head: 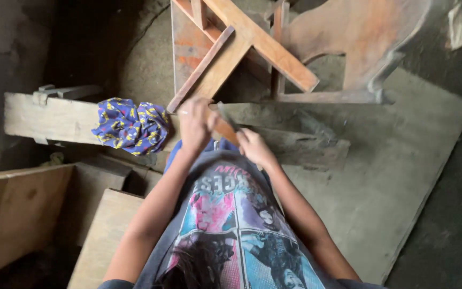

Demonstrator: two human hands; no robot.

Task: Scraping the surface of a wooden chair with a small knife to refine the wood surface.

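While a wooden frame (252,48) of crossed slats leans over the long plank (54,118), both forearms reach forward from the body, elbows bent. Left hand (194,124) curls shut around a small wooden piece (224,130) at the plank's edge. Right hand (255,147) closes on a dark, thin tool (226,116) angled against that piece. A blue patterned cloth (132,126) lies bunched on the plank, left of the hands.

Hands (223,134) on wooden frame (241,48)

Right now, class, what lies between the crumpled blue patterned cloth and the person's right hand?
In the head view, the left hand lies between the crumpled blue patterned cloth and the right hand, above a wooden plank.
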